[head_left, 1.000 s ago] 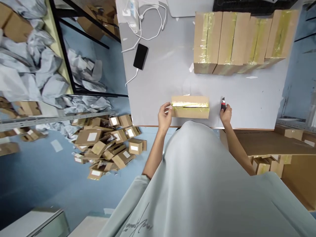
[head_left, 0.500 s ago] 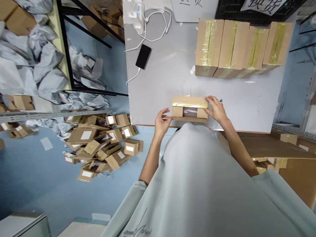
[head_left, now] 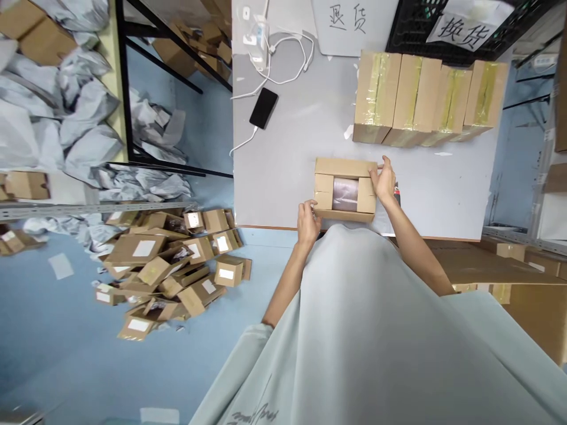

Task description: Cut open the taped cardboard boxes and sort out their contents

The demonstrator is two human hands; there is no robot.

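Observation:
A small cardboard box [head_left: 324, 184] sits near the table's front edge with its long flaps apart. In the gap between its short end flaps shows a purplish item in clear plastic [head_left: 345, 195]; its kind I cannot make out. My left hand [head_left: 309, 223] has its bent fingers at the box's near left corner. At the far right corner, my right hand [head_left: 384, 179] grips the side with thumb and fingertips, one finger sticking out. Just right of that hand lies a small red and black object [head_left: 397, 192], partly hidden.
Several taped cardboard boxes [head_left: 394, 97] stand in a row at the back right, before a black crate [head_left: 411, 29]. A phone [head_left: 263, 108] on a white cable and a power strip [head_left: 259, 44] lie back left. Opened boxes [head_left: 168, 260] are heaped on the floor left.
The box has tipped so its opening faces up more, and its far flap has swung back, showing more of the wrapped item. My left hand has shifted right and nearer my body.

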